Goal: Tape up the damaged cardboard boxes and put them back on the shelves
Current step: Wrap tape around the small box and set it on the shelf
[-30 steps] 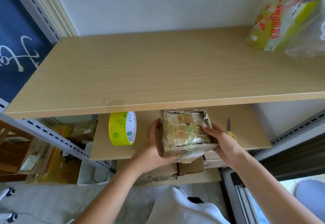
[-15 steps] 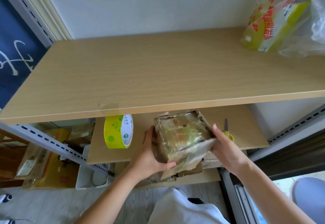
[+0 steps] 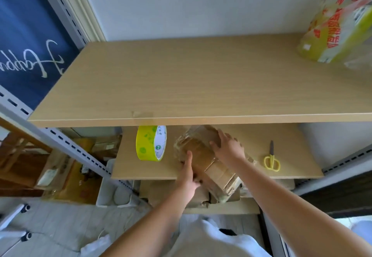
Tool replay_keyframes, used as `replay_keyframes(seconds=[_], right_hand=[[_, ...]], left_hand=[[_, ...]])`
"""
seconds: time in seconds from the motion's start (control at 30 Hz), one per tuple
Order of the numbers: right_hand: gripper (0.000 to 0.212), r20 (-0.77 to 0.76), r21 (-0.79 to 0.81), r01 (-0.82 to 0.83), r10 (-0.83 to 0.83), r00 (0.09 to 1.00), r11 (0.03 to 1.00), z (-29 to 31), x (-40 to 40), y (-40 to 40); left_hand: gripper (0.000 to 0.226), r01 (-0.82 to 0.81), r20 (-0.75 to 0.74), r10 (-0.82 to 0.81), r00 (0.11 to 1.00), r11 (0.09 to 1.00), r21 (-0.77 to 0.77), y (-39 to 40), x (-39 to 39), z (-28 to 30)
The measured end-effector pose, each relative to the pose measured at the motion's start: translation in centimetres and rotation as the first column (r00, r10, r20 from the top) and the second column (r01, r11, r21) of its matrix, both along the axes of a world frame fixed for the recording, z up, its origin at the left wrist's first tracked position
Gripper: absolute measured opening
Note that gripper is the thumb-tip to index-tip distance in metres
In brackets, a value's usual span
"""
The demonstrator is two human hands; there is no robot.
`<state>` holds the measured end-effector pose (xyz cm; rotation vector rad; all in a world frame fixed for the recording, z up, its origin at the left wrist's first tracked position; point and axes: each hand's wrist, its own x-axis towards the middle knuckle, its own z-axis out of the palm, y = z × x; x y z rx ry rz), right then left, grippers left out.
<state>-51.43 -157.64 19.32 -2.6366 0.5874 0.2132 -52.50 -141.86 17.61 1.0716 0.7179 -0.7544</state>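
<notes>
A person's left hand (image 3: 188, 173) and right hand (image 3: 226, 149) hold a taped cardboard box (image 3: 209, 160) on the middle shelf (image 3: 281, 135), the box jutting over that shelf's front edge. Left of the box stands a yellow tape roll (image 3: 150, 146) on edge; right of it lie yellow-handled scissors (image 3: 271, 159). Above, a top shelf (image 3: 181, 79) carries a yellow plastic-wrapped package (image 3: 336, 35).

— Where is the cardboard box (image 3: 205, 156)?
— On the middle shelf (image 3: 291, 156). It is brown, crumpled and wrapped in shiny clear tape. It lies slanted, with one end sticking out past the shelf's front edge.
</notes>
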Motion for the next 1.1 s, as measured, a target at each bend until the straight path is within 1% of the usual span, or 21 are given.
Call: replay_keyframes(seconds=[0.1, 0.2, 0.27, 0.3, 0.37, 0.43, 0.47, 0.53, 0.57, 0.63, 0.7, 0.73, 0.77, 0.8, 0.83, 0.87, 0.9, 0.93, 1.0, 1.03, 1.1], right_hand=[[0.063, -0.096, -0.137, -0.145, 0.132, 0.987, 0.980, -1.1, 1.6, 0.3], [0.066, -0.137, -0.183, -0.328, 0.307, 0.942, 0.927, -2.1, 2.1, -0.2], [0.076, -0.158, -0.190, -0.420, 0.394, 0.905, 0.887, -2.3, 2.4, -0.6], [0.082, -0.170, -0.193, -0.472, 0.445, 0.879, 0.860, -2.3, 2.6, -0.7], [0.090, -0.171, -0.213, -0.596, 0.571, 0.803, 0.774, -2.4, 2.9, -0.6], [0.089, -0.135, -0.205, -0.704, 0.692, 0.709, 0.680, -2.4, 3.0, -0.3], [0.088, -0.119, -0.197, -0.745, 0.739, 0.663, 0.637, -2.3, 3.1, 0.2], [0.085, -0.134, -0.253, -0.780, 0.778, 0.614, 0.573, -1.6, 2.9, 1.1], [0.083, -0.148, -0.303, -0.750, 0.749, 0.646, 0.587, -1.3, 2.6, 1.5], [0.081, -0.110, -0.339, -0.551, 0.550, 0.828, 0.763, -0.5, 1.5, 2.2], [0.072, 0.001, -0.143, -0.249, 0.251, 0.968, 0.958, 1.3, -0.1, 3.0], [0.060, 0.092, -0.020, -0.166, 0.167, 0.982, 0.986, 2.5, -1.1, 3.6], [0.045, 0.239, 0.017, -0.157, 0.148, 0.960, 0.988, 3.8, -2.0, 4.2], [0.034, 0.404, -0.029, -0.185, 0.181, 0.897, 0.982, 5.2, -2.8, 4.8], [0.027, 0.540, -0.082, -0.206, 0.217, 0.813, 0.975, 6.8, -3.6, 5.5], [0.025, 0.628, -0.083, -0.221, 0.223, 0.746, 0.972, 8.6, -4.2, 6.2], [0.027, 0.660, -0.024, -0.250, 0.203, 0.724, 0.968, 10.3, -4.6, 6.9], [0.033, 0.652, 0.079, -0.296, 0.175, 0.738, 0.952, 11.9, -4.8, 7.6], [0.040, 0.558, 0.314, -0.375, 0.150, 0.816, 0.872, 14.4, -4.6, 9.3], [0.039, 0.510, 0.407, -0.389, 0.147, 0.847, 0.827, 15.2, -4.1, 10.3], [0.050, 0.461, 0.557, -0.390, 0.117, 0.879, 0.733, 16.1, -3.4, 12.2]], left_hand=[[0.050, -0.075, -0.062, 0.067, 0.996, 0.988, -0.134, -0.3, -0.1, 0.2], [0.043, -0.034, -0.052, 0.025, 0.998, 0.983, -0.180, 1.5, -0.1, 0.7], [0.030, 0.051, -0.049, -0.062, 0.997, 0.980, -0.190, 3.0, -0.3, 0.5], [0.022, 0.118, -0.029, -0.124, 0.992, 0.981, -0.153, 3.7, -0.5, 0.4], [0.018, 0.180, -0.047, -0.176, 0.983, 0.979, 0.100, 5.2, -0.2, 0.1], [0.025, 0.047, -0.035, -0.035, 0.999, 0.913, 0.404, 7.1, 1.0, -0.7], [0.029, -0.023, 0.028, 0.010, 1.000, 0.868, 0.497, 8.2, 1.5, -0.6], [0.034, -0.042, 0.187, -0.085, 0.979, 0.808, 0.588, 9.5, 2.4, 0.0], [0.032, -0.012, 0.255, -0.193, 0.948, 0.775, 0.632, 10.0, 2.8, 0.4], [0.018, 0.074, 0.277, -0.394, 0.876, 0.678, 0.731, 10.3, 3.4, 1.6], [0.022, 0.025, 0.322, -0.393, 0.861, 0.665, 0.746, 10.5, 3.7, 3.6], [0.021, -0.078, 0.375, -0.304, 0.876, 0.678, 0.731, 10.9, 3.8, 4.8], [0.018, -0.242, 0.474, -0.156, 0.867, 0.700, 0.672, 11.5, 4.0, 5.8], [0.017, -0.408, 0.579, 0.021, 0.815, 0.730, 0.548, 12.2, 3.8, 7.1], [0.018, -0.523, 0.653, 0.174, 0.737, 0.759, 0.388, 12.8, 3.5, 8.6], [0.016, -0.559, 0.694, 0.245, 0.677, 0.785, 0.268, 13.3, 2.9, 10.2], [0.013, -0.526, 0.720, 0.225, 0.657, 0.820, 0.224, 13.4, 2.4, 11.7], [0.025, -0.454, 0.734, 0.151, 0.662, 0.860, 0.233, 13.2, 1.9, 13.0], [0.072, -0.277, 0.692, -0.026, 0.721, 0.905, 0.323, 12.2, 1.3, 15.2], [0.093, -0.184, 0.642, -0.136, 0.754, 0.895, 0.406, 11.4, 1.0, 16.3], [0.099, -0.030, 0.547, -0.336, 0.767, 0.832, 0.554, 10.2, 0.2, 17.9]])
